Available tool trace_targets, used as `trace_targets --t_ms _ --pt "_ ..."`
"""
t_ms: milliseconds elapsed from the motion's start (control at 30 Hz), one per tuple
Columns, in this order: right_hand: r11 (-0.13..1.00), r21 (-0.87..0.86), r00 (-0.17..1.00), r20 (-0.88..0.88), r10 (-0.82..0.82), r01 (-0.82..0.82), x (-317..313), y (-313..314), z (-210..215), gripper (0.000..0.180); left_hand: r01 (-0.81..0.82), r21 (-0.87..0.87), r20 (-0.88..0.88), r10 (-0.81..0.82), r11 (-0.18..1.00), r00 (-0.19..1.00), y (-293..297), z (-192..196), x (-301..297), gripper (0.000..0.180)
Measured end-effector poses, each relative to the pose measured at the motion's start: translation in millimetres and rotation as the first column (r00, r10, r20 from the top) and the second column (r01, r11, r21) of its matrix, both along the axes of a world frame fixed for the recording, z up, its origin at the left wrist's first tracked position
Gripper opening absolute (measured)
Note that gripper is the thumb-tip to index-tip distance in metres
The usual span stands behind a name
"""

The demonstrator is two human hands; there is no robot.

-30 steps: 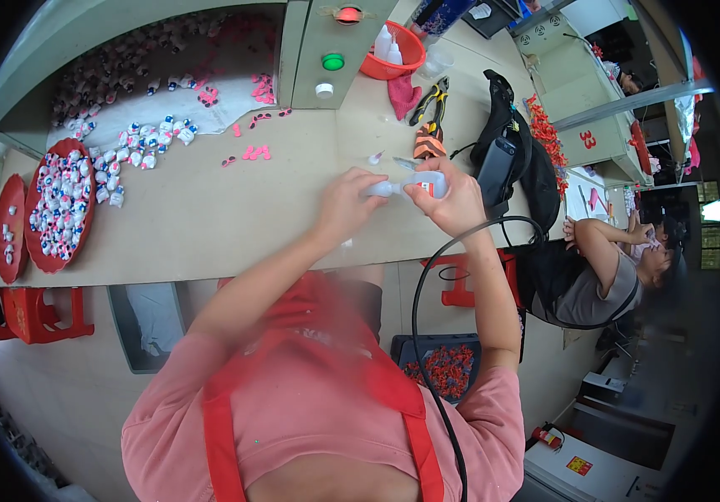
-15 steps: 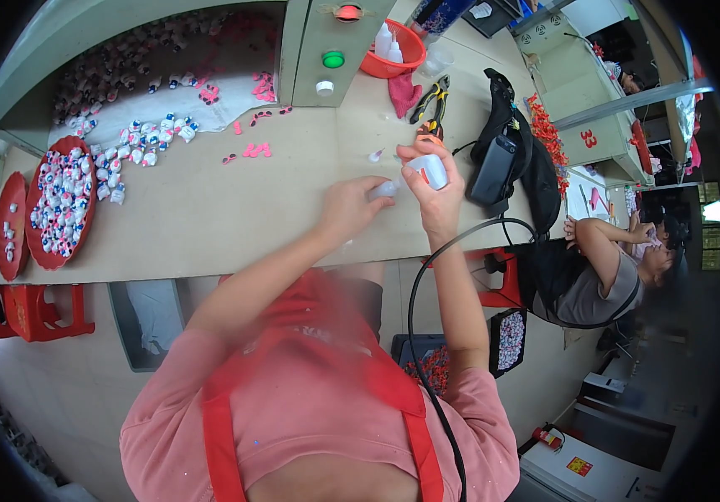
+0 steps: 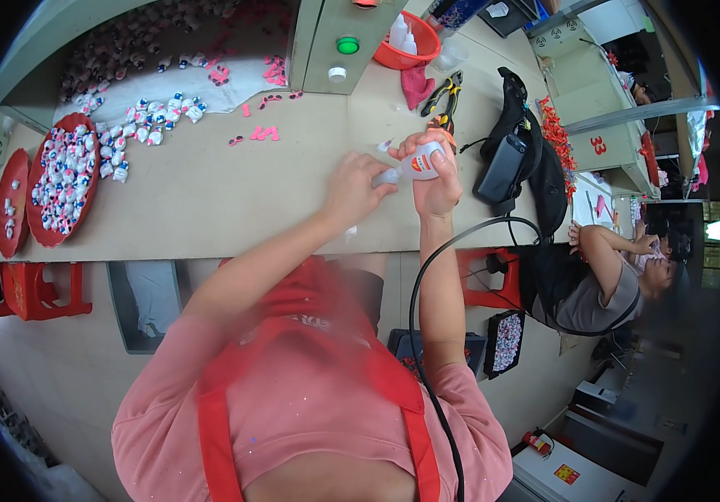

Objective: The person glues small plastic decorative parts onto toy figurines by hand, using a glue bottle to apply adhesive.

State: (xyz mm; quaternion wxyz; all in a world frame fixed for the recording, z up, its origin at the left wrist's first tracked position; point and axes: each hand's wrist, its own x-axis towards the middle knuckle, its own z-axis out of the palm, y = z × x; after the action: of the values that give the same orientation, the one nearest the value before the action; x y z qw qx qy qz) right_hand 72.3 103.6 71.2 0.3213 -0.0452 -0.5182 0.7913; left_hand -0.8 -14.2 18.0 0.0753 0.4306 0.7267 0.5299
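Note:
My right hand (image 3: 437, 186) is wrapped round a small white plastic bottle (image 3: 421, 161) with an orange-red label, held tilted over the table's near part. In my left hand (image 3: 355, 189) the fingers pinch a translucent plastic piece (image 3: 386, 176), possibly another bottle or a cap; its kind is partly hidden. The piece lies end to end with the bottle's left end, and whether they are joined I cannot tell. Just beyond my right fingers, a small white pointed piece (image 3: 384, 145) rests on the table (image 3: 251, 201).
Red trays (image 3: 84, 219) of small white figures stand at left, more figures (image 3: 159, 117) and pink pieces (image 3: 264, 133) behind. Pliers (image 3: 446, 105), a red basket (image 3: 414, 57) with bottles, a black bag with a phone (image 3: 503, 167) lie right. A co-worker (image 3: 599, 276) sits at right.
My right hand has turned the bottle so its label shows, bringing it closer to the translucent piece in my left hand. The whole view has shifted slightly.

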Motion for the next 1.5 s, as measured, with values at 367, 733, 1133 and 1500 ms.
trace_targets --t_ms 367,733,1133,1500 --pt "0.998 0.053 0.991 0.134 0.024 -0.031 -8 1 3 0.017 0.027 -0.025 -0.017 -0.027 0.999 0.999 -3 1 1 0.031" --pt "0.983 0.093 0.983 0.081 -0.167 0.160 -15 -18 9 0.032 0.073 0.020 -0.030 -0.073 0.997 0.997 -7 -4 -2 0.030" --pt "0.991 0.108 0.980 0.175 -0.098 0.080 -13 0 6 0.017 0.059 0.023 -0.041 -0.058 0.998 0.997 0 -2 -3 0.029" --pt "0.913 0.185 0.898 0.190 -0.397 0.364 -14 -27 11 0.018 0.025 0.005 -0.123 -0.024 1.000 0.992 -4 -6 1 0.028"
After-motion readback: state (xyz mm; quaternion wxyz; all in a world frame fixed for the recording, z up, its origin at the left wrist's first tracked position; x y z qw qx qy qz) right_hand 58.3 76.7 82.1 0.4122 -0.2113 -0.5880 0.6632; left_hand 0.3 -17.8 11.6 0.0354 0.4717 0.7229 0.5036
